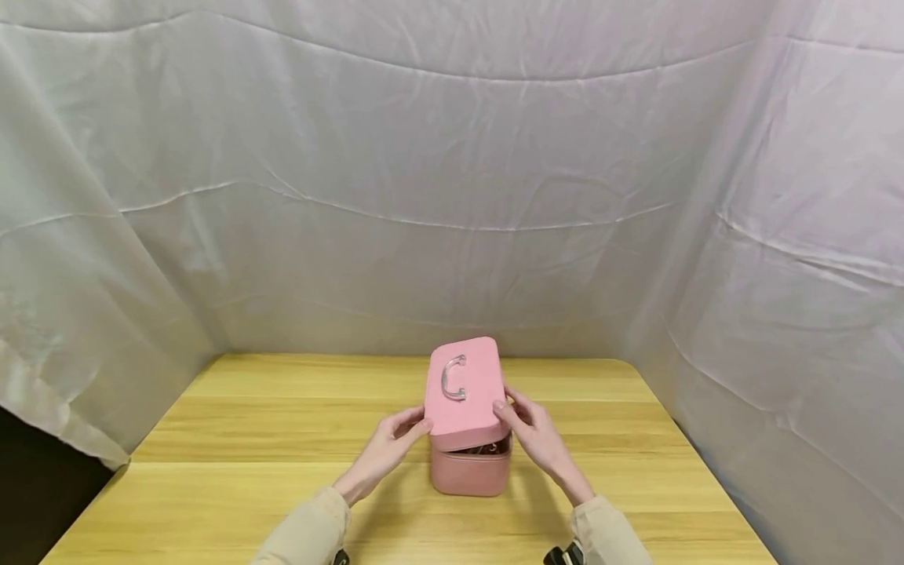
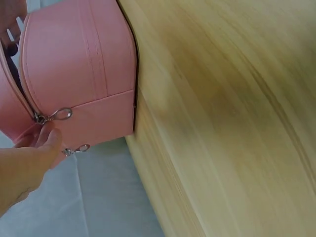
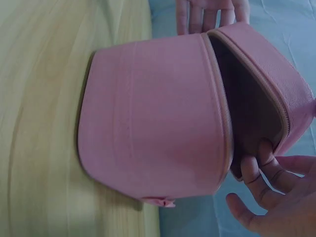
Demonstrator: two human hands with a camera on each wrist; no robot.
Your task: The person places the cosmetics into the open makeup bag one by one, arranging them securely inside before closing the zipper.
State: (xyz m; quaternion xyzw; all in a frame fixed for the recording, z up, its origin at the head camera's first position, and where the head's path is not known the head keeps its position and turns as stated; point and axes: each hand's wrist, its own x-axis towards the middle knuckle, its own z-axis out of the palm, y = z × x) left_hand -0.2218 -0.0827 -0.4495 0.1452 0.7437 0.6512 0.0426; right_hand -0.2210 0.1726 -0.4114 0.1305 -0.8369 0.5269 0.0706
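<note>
A pink cosmetic case (image 1: pixel 469 475) stands on the table with its lid (image 1: pixel 462 392) raised a little at the front and right. A silver handle (image 1: pixel 452 378) sits on top of the lid. My left hand (image 1: pixel 388 449) grips the lid's left edge, its fingertips close to a zipper pull (image 2: pixel 63 114) in the left wrist view. At the right edge, my right hand (image 1: pixel 540 435) pinches the lid, thumb on top and fingers (image 3: pixel 252 170) in the opening. Through the gap a dark brown patterned interior shows; what lies deeper is hidden.
The case rests on a light wooden table (image 1: pixel 282 486). Pale grey cloth (image 1: pixel 424 157) hangs behind the table and along its right side. A second zipper pull (image 2: pixel 83 148) hangs on the case's side. A dark area (image 1: pixel 42 479) lies beyond the table's left edge.
</note>
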